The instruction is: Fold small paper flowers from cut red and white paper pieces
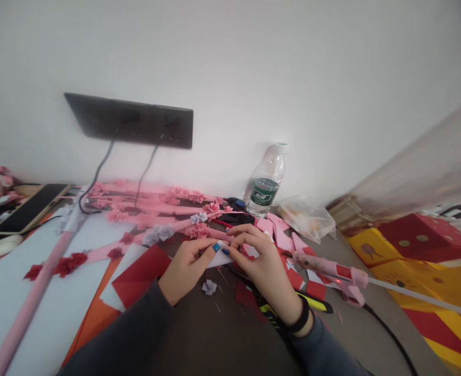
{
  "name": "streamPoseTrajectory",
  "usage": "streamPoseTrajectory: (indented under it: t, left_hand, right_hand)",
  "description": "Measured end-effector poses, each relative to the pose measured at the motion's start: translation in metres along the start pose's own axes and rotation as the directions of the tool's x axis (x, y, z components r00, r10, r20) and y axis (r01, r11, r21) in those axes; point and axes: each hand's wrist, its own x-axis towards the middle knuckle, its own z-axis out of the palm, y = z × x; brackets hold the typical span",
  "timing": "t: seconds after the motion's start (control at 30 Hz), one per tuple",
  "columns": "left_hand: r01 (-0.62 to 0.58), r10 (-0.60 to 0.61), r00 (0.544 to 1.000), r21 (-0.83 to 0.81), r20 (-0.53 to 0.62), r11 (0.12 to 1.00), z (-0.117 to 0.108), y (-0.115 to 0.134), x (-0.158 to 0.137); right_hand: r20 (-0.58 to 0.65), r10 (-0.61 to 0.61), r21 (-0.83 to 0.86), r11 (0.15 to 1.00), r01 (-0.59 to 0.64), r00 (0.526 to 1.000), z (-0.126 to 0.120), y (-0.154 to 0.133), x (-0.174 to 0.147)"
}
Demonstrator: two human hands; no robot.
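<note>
Between my two hands is a small piece of white paper (pixel 216 259), pinched at its upper edge. My left hand (pixel 190 265) grips it with thumb and bent fingers. From the other side, my right hand (pixel 258 257) pinches the same paper, its thumb close to my left thumb. A pale lilac paper flower (pixel 209 286) lies on the dark tabletop just below the paper. Left of my left hand are sheets of red paper (pixel 141 277) over white ones. Under my right wrist sits a black and yellow tool (pixel 317 303), mostly hidden.
A pink glue gun (pixel 334 272) with a glue stick and black cable lies at right. Behind stands a water bottle (pixel 265 185) beside a clear plastic bag (pixel 308 216). Pink paper-wrapped rods (pixel 34 308) with paper flowers stretch left. A phone (pixel 32 208) lies far left; yellow-red boxes (pixel 418 256) stand right.
</note>
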Motion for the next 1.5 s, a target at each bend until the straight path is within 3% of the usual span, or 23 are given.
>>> streamPoseTrajectory:
  t: [0.97, 1.17, 1.33, 1.5]
  left_hand:
    - [-0.039, 0.040, 0.999, 0.065, -0.016, 0.997, 0.0005, -0.0019, -0.0018]
    - [-0.030, 0.032, 0.999, 0.069, -0.018, 0.997, 0.0005, -0.0004, -0.0019]
    - [-0.058, 0.065, 0.997, 0.171, -0.035, 0.984, 0.0012, -0.0038, -0.0035]
    - [-0.062, 0.063, 0.998, 0.170, 0.001, 0.983, 0.0002, -0.0072, -0.0038]
  right_hand:
    - [-0.018, -0.001, 0.023, 1.000, 0.002, 1.000, 0.0015, -0.0015, -0.0001]
    - [0.013, 0.018, 0.021, 1.000, -0.018, 1.000, 0.0004, -0.0034, -0.0004]
    - [0.020, 0.039, 0.058, 0.997, -0.040, 0.999, 0.0012, -0.0040, -0.0003]
    - [0.082, 0.001, 0.131, 0.991, -0.012, 0.997, 0.0023, -0.0035, 0.0005]
